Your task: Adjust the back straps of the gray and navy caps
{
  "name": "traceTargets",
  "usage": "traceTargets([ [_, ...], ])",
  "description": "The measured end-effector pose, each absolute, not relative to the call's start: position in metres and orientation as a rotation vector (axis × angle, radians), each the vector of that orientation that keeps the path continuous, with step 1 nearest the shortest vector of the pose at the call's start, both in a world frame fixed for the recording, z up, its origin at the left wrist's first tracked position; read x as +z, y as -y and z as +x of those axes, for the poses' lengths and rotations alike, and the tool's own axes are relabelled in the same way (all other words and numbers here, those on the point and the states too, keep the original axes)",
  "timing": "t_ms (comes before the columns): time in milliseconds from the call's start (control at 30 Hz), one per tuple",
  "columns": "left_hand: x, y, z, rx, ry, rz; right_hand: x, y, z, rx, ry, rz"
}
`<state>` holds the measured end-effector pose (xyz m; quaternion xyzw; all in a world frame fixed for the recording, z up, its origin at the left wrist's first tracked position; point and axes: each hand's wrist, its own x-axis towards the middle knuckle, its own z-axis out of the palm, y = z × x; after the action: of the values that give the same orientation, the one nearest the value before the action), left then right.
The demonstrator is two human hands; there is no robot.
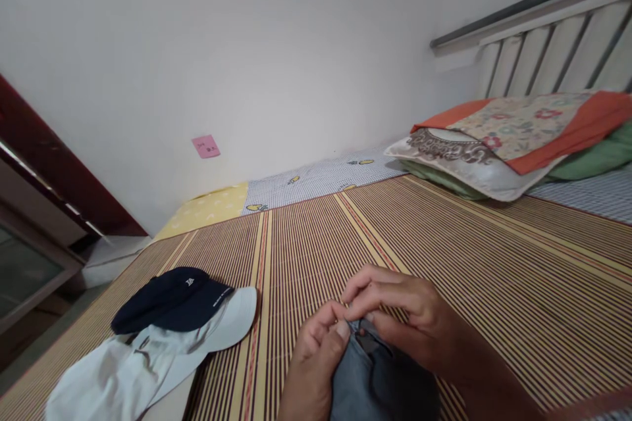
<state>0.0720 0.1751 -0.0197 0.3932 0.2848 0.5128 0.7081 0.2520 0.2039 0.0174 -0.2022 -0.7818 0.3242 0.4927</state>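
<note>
The bottom edge crops the blue-grey cloth item [380, 385], leaving its full shape unclear; the right hand [417, 316] hides part of it. Markings on the pink square paper [205, 146] and white brim lettering on the navy fabric cap [162, 301] are too small to read. The right edge cuts off the white ribbed radiator [557, 52].

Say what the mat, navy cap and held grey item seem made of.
Mat: probably bamboo or similar, smooth-looking, from its thin parallel strips. Navy cap: likely matte cloth, showing no shine. Grey item: apparently soft cloth, matte, from its folds; fibre unclear.
</note>
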Motion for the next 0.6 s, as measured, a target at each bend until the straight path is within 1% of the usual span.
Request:
traceTargets([
  [367, -0.0191, -0.1773, 0.0736, 1.186, -0.649, 0.868, 0.0196, -0.2009, 0.2517, 0.822, 1.972, -0.509],
  [600, -0.0161, -0.1763, 0.0788, 1.226, -0.657, 0.846, 0.0185, -0.205, 0.2459, 0.901, 1.89, -0.569],
])
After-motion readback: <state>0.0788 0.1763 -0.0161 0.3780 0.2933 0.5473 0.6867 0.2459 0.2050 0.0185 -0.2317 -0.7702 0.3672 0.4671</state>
